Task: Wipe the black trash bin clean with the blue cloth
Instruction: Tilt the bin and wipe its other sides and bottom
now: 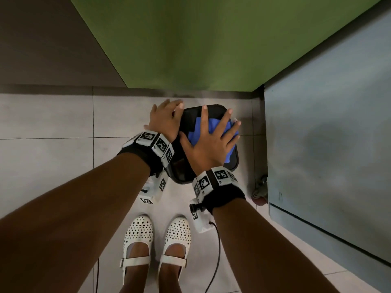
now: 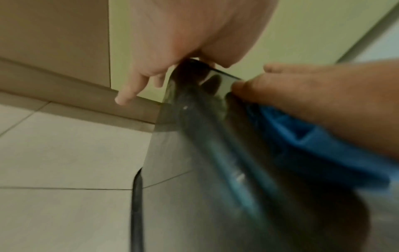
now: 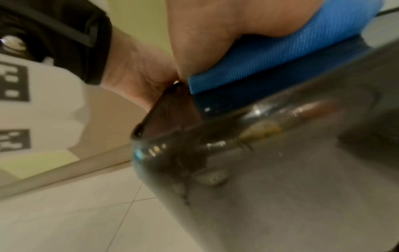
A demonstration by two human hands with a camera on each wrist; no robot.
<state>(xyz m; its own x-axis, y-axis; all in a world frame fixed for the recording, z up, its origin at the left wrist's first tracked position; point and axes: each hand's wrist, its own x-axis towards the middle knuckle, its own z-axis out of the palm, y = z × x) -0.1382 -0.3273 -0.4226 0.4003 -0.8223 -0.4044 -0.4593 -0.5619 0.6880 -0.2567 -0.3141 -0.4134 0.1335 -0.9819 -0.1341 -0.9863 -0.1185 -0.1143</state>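
Note:
The black trash bin [image 1: 191, 115] stands on the floor against the green wall. The blue cloth [image 1: 211, 127] lies on its lid. My right hand [image 1: 209, 144] presses flat on the cloth with its fingers spread. My left hand [image 1: 167, 119] rests on the bin's left edge, fingers straight and loosely extended past the far corner. The left wrist view shows my left palm [image 2: 194, 34] on the bin's corner [image 2: 194, 76], with the cloth [image 2: 313, 141] under my right hand [image 2: 323, 95]. From the right wrist, the cloth [image 3: 280, 56] is squeezed between palm [image 3: 237, 22] and glossy bin [image 3: 280, 170].
A grey cabinet [image 1: 328, 144] on a caster wheel [image 1: 259, 193] stands close to the bin's right. The green wall [image 1: 211, 49] is right behind it. My white shoes [image 1: 137, 235] stand on the pale tiled floor [image 1: 53, 166], with cables trailing beside them.

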